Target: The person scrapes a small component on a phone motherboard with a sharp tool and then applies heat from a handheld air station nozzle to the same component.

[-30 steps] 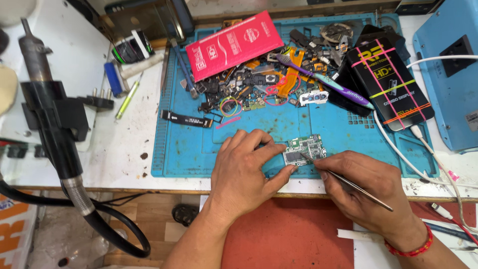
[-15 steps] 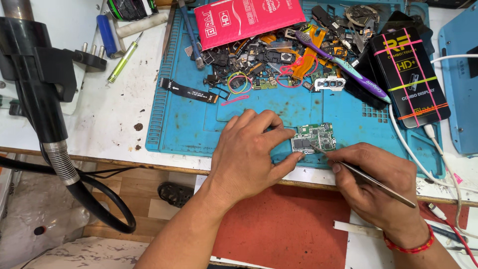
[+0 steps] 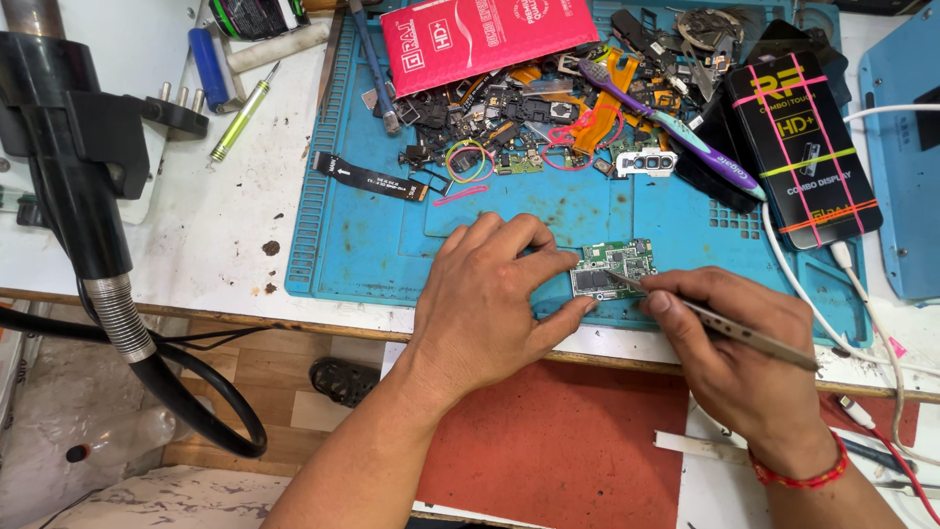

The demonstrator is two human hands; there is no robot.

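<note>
The left hand [image 3: 490,294] lies palm down on the blue work mat [image 3: 362,235], fingers curled, fingertips and thumb pinching the left edge of a small green circuit board [image 3: 614,267]. The board lies flat on the near part of the mat, close to the near edge of the desk [image 3: 196,235]. The right hand [image 3: 734,348] is closed around a pair of metal tweezers [image 3: 725,326]; the tweezer tip touches the board's top surface near its middle. A red thread bracelet [image 3: 798,470] sits on the right wrist.

Far of the board, a heap of small phone parts [image 3: 509,127], flex cables and coloured rubber bands covers the mat. A purple toothbrush [image 3: 666,122] lies slanted across the heap's right side. A red flat packet [image 3: 480,39] lies at the far edge; a black packet [image 3: 803,147] lies to the right. A black flex strip [image 3: 367,177] lies left of the heap. A white cable [image 3: 832,304] runs along the right of the mat. At far left, a black hot-air handle [image 3: 69,167] with a hose stands over the desk, with a green screwdriver [image 3: 240,116] just right of it.
</note>
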